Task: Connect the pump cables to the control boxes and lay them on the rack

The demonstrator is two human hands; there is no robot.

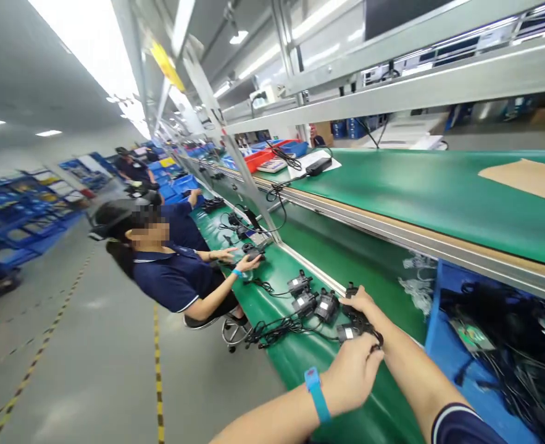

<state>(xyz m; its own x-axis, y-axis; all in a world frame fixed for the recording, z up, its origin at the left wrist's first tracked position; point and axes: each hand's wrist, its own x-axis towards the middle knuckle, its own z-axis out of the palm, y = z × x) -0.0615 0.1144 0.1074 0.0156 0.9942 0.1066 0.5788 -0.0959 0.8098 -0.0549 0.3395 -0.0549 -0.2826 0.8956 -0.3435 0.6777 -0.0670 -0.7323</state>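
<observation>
My left hand (pixel 353 373), with a blue wristband, has its fingers closed on a black part (pixel 378 340). Beside those fingers lies a black boxy unit (pixel 347 333) with a white label; whether the part belongs to it is unclear. Farther in, my right hand (pixel 363 303) curls over another black unit (pixel 352 290), most of which it hides. Several similar labelled units, one of them a dark block (pixel 326 306), stand left of my hands on the green bench (pixel 295 364). Their black cables (pixel 276 330) lie bundled toward the bench's near edge.
A co-worker (pixel 165 265) sits to the left, handling a dark unit (pixel 253 251). A blue bin (pixel 434 308) with cables and circuit boards is at my right. Above the bench runs a green shelf (pixel 415 191) with a metal edge; an upright post (pixel 249 179) stands ahead.
</observation>
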